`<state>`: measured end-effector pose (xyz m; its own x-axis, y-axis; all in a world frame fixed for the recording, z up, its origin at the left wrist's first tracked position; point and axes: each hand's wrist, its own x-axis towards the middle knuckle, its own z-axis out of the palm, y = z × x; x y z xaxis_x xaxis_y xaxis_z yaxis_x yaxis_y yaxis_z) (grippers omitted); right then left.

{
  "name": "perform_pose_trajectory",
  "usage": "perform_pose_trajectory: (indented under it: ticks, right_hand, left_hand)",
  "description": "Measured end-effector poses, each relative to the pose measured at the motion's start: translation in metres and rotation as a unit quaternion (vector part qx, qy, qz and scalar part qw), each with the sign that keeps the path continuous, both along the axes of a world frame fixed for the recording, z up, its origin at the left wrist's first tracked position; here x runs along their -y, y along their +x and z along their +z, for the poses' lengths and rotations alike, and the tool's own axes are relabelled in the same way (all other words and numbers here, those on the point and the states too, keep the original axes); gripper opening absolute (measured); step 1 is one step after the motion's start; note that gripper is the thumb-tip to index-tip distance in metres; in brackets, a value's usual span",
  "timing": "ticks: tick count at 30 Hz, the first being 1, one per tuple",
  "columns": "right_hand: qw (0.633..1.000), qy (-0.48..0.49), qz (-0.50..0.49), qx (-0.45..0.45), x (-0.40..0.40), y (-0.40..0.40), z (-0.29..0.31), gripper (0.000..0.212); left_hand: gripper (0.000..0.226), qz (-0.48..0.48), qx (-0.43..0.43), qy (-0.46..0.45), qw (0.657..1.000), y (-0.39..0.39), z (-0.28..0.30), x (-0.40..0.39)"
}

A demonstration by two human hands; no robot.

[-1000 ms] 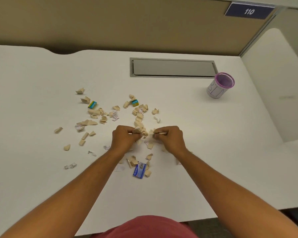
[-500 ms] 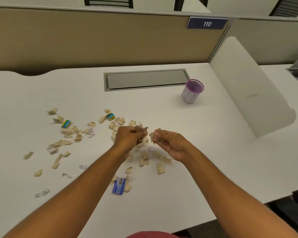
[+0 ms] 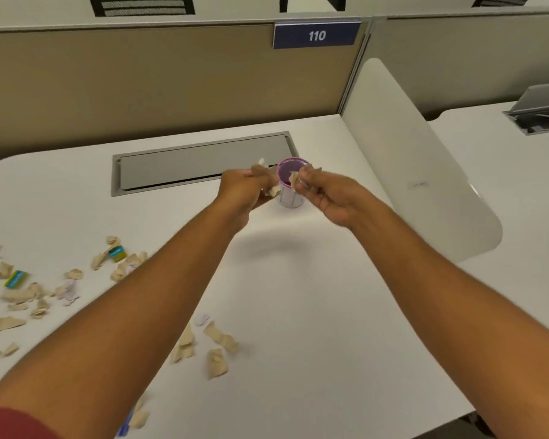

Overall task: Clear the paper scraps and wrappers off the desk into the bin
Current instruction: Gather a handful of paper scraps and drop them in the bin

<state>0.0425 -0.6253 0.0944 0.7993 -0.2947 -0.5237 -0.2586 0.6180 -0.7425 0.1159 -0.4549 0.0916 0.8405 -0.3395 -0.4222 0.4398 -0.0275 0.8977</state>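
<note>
Bin (image 3: 290, 188): small white cup with a purple rim, upright on the desk (image 3: 314, 296), far centre, just right of the grey cable hatch (image 3: 203, 163). Mouth is narrow.

Risk: both handfuls reach the rim together. The opening looks too small for two loads at once, so scraps released from the sides would likely fall outside onto the desk. The cup looks light; a knuckle against the wall could tip it. Loose pieces stick out of each fist and may drop early.

Left hand (image 3: 241, 191): closed around a bunch of tan paper scraps (image 3: 260, 169), held just left of the rim, some pieces poking above and below the fingers. Right hand (image 3: 327, 191): fingers pinched on a few scraps (image 3: 294, 180) at the right edge of the rim, partly over the opening. Whether either hand touches the cup cannot be told. Both forearms extend away from the body, converging on the bin.

Remaining: many scraps near left (image 3: 23, 296) and near centre (image 3: 217, 353), with two green-blue wrappers (image 3: 118, 253) among them. Task judged far from done.
</note>
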Motion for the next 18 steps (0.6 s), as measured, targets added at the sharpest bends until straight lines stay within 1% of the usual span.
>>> perform_pose_trajectory:
  ticks: [3, 6, 10, 12, 14, 18]
  right_hand:
    - [0.995, -0.096, 0.007, -0.037, 0.023, 0.027, 0.006, 0.031]
    - [0.980, -0.176, 0.037, -0.082, 0.032, 0.046, 0.010, 0.033]
    - [0.943, -0.282, 0.109, -0.143, 0.035, 0.063, 0.010, 0.034]
    - [0.920, -0.330, 0.146, -0.155, 0.035, 0.068, 0.011, 0.033]
    - [0.907, -0.356, 0.162, -0.156, 0.034, 0.070, 0.012, 0.032]
    - [0.881, -0.407, 0.191, -0.146, 0.035, 0.071, 0.014, 0.024]
  left_hand:
    - [0.020, -0.002, 0.012, 0.044, 0.999, 0.021, 0.003, 0.042]
    - [0.029, -0.014, 0.021, 0.102, 0.994, 0.035, -0.001, 0.069]
    - [0.031, -0.034, 0.042, 0.175, 0.983, 0.039, -0.005, 0.085]
    - [0.027, -0.049, 0.042, 0.185, 0.981, 0.038, -0.002, 0.088]
    - [0.023, -0.059, 0.033, 0.183, 0.981, 0.036, 0.003, 0.091]
    - [0.020, -0.042, 0.016, 0.173, 0.984, 0.034, 0.015, 0.093]
